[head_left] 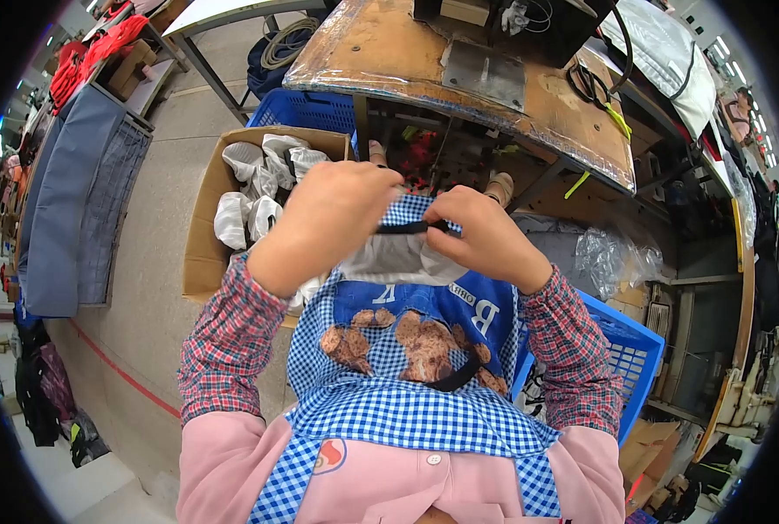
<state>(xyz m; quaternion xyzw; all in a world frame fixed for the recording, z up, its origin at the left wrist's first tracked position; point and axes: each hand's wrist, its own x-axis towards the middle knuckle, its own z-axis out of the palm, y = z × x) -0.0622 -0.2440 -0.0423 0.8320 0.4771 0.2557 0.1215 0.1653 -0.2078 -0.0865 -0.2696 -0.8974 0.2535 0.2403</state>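
In front of my lap, both hands grip a white fabric piece (398, 259) along its black band (403, 229). My left hand (333, 218) is closed at the left end, its fingertips partly hidden behind the knuckles. Thumb and fingers of my right hand (481, 231) pinch the band's right end. The pale cloth hangs below the band, over my blue checked apron (407, 419) with its bear print. A loose black strip (455, 374) lies curved on the apron. Close to my left hand, a cardboard box (199, 231) holds several bundled white cloth pieces (250, 218).
A wooden worktable (372, 52) with a metal plate (486, 74) and black machine stands ahead. One blue crate (320, 109) is behind the box; another blue crate (638, 341) is at my right. Crumpled clear plastic (612, 253) lies beneath the table's right side.
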